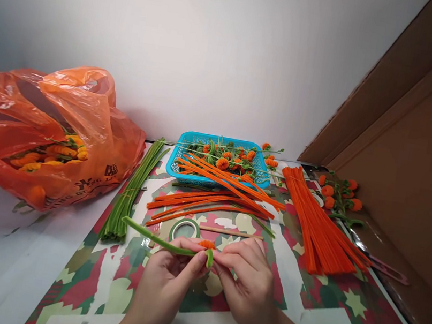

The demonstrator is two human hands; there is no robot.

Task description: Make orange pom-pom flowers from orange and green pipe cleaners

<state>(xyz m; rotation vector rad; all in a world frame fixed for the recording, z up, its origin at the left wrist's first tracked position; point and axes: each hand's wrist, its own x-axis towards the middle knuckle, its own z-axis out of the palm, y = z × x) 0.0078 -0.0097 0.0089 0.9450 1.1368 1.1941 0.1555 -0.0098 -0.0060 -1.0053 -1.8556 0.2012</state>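
Between my hands is a small orange pipe-cleaner flower (207, 244) with a green pipe cleaner (156, 238) bent around its near side. My left hand (170, 277) pinches the flower and the green stem, whose long end sticks out to the left. The fingertips of my right hand (249, 280) are closed at the short curled green end, on the flower's right side. Just beyond my hands lie a roll of green tape (173, 231) and a thin wooden stick (230, 232). Loose orange pipe cleaners (201, 203) are spread behind these.
At the back, a blue basket (173, 161) holds finished orange flowers with green stems. A bundle of green pipe cleaners (127, 197) lies left, an orange bundle (316, 225) right, near pink-handled scissors (390, 270). An orange plastic bag (94, 160) stands far left; cardboard (414, 137) rises right.
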